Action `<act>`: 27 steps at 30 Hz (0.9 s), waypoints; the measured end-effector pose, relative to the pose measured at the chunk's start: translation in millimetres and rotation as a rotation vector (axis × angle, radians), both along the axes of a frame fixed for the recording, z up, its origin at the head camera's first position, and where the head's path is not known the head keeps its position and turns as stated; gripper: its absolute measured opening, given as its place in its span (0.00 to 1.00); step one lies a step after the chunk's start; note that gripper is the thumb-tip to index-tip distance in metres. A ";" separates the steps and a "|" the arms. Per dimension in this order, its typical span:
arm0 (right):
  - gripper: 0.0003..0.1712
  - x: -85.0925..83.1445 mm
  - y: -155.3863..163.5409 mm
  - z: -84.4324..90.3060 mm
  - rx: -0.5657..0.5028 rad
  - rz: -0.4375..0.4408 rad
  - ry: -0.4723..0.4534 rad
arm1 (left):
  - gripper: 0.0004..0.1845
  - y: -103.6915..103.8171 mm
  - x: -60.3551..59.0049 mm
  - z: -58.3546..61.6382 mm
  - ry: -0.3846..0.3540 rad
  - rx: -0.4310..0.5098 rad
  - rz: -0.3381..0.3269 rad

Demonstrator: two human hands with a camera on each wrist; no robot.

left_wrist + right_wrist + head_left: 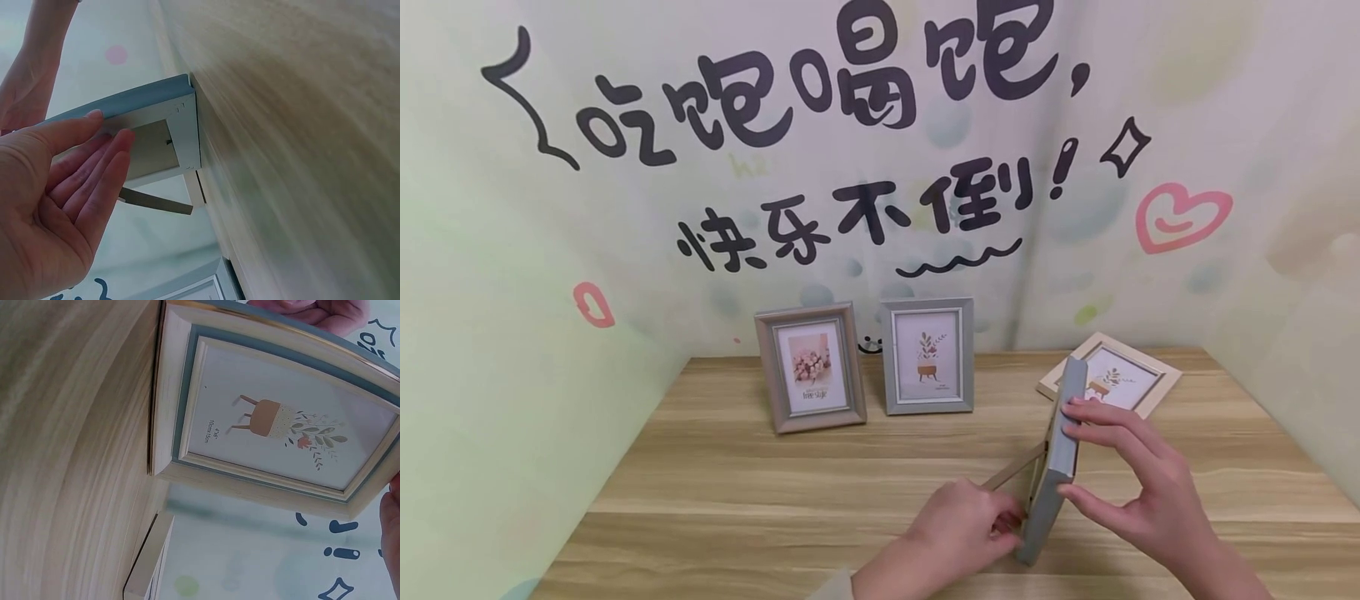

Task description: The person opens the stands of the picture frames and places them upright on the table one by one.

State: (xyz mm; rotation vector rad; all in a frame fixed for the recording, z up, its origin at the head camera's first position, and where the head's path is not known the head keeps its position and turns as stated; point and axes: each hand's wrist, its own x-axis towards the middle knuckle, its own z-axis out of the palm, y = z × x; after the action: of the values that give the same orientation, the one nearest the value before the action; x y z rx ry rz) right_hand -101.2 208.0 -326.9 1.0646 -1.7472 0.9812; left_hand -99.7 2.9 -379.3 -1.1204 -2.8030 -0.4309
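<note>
Grey picture frame (pixel 1054 467) stands on its lower edge on the wooden desk (pixel 737 500), near the front at about 5 o'clock from the desk's centre, seen almost edge-on from my head camera. Its printed side, a plant on a little stool, faces right; its back faces left, with the easel stand (pixel 1011 473) swung out toward 9 o'clock.

My right hand (pixel 1138 483) pinches the frame, the fingers (pixel 1093 414) curled over its upper edge and the thumb lower on the near edge. My left hand (pixel 958 529) is at the back, its fingers (pixel 103 159) straight and relaxed, touching the back panel beside the stand and gripping nothing that I can see.

To do this well, I judge that the right hand should keep the frame steady while the left sets the stand fully out, then let the frame lean back gently until the stand's foot bears on the desk.

Two more frames stand upright at the back: one with flowers (pixel 810 367) at 11 o'clock, one with a plant (pixel 927 356) at 12 o'clock. A pale frame (pixel 1150 379) lies flat at 2 o'clock.
</note>
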 end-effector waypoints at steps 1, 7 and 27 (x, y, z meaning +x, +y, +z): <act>0.30 0.0 0.0 -0.2 0.000 -0.001 0.000 | 0.07 0.8 0.0 0.1 -0.019 0.001 0.009; 0.30 -0.3 -0.2 -0.8 -0.003 0.004 0.002 | 0.08 3.5 0.8 -0.4 -0.006 0.005 0.053; 0.21 -1.4 16.1 -6.1 0.054 0.062 -0.081 | 0.05 7.3 -1.6 -2.9 -0.043 0.018 0.051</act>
State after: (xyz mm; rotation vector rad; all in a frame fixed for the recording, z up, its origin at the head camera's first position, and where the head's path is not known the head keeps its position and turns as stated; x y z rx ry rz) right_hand -102.6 224.0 -332.9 1.1331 -1.8247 1.0339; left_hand -101.3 10.3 -382.2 -1.0466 -2.8514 -0.4800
